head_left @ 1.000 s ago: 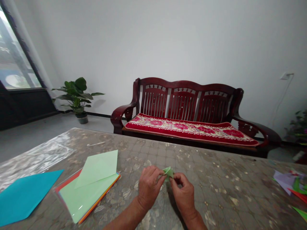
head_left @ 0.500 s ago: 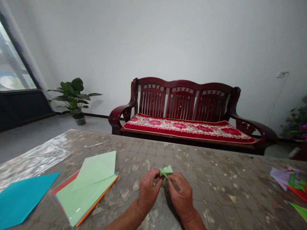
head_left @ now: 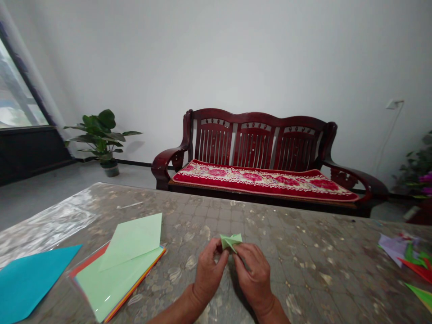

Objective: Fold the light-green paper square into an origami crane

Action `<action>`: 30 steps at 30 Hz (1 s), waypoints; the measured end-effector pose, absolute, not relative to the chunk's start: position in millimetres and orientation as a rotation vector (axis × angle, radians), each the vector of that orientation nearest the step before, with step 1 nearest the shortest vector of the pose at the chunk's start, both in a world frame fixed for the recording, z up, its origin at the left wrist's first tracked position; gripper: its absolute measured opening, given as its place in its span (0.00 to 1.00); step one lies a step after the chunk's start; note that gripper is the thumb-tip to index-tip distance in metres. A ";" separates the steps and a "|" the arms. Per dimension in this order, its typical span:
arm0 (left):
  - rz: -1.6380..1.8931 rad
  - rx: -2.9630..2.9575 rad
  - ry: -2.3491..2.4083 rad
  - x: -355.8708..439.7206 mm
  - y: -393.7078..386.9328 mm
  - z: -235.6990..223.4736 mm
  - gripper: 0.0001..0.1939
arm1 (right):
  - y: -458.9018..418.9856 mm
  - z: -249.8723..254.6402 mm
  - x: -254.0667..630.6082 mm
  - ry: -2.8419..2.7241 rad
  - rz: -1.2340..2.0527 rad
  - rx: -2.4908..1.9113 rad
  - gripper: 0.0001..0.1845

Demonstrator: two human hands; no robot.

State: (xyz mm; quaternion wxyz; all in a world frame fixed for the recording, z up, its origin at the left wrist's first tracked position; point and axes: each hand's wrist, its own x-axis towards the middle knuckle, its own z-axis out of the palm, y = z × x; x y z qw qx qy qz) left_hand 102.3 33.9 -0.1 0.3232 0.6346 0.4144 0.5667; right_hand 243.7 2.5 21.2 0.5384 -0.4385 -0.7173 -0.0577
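A small piece of folded light green paper is held up over the table between both hands. My left hand pinches its left side between thumb and fingers. From the right, my right hand grips its lower right part, fingers closed. The fingers hide some of the folds. To the left lies a stack of coloured paper in a clear sleeve, pale green on top with orange and yellow edges showing. A loose pale green sheet rests on that stack.
A blue sheet lies at the table's left. Folded paper pieces in purple, green and red sit at the right edge. A thin white stick lies toward the back. Beyond the table stands a wooden bench.
The folded green paper has turned slightly in my fingers, showing more of its left side. My hands stay in nearly the same place. The view has shifted a little.
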 end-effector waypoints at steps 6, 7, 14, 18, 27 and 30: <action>1.422 1.128 0.901 109.4 37.0 8.8 0.11 | 3.3 21.3 243.0 -1.731 -0.217 -0.995 0.17; 1.422 1.085 0.902 109.8 37.6 10.8 0.12 | 3.4 21.2 243.1 -1.738 -0.227 -0.989 0.18; 1.362 0.888 0.841 108.9 39.0 17.9 0.18 | 3.1 22.4 243.9 -1.782 -0.306 -0.956 0.21; 1.322 0.811 0.790 109.0 37.8 21.1 0.20 | 2.0 22.2 244.0 -1.806 -0.345 -0.979 0.22; 1.279 0.823 0.803 107.5 37.7 22.4 0.22 | 1.1 19.6 245.5 -1.844 -0.395 -1.018 0.21; 1.271 0.821 0.804 107.8 38.2 21.2 0.22 | 1.0 18.9 245.1 -1.845 -0.376 -1.037 0.21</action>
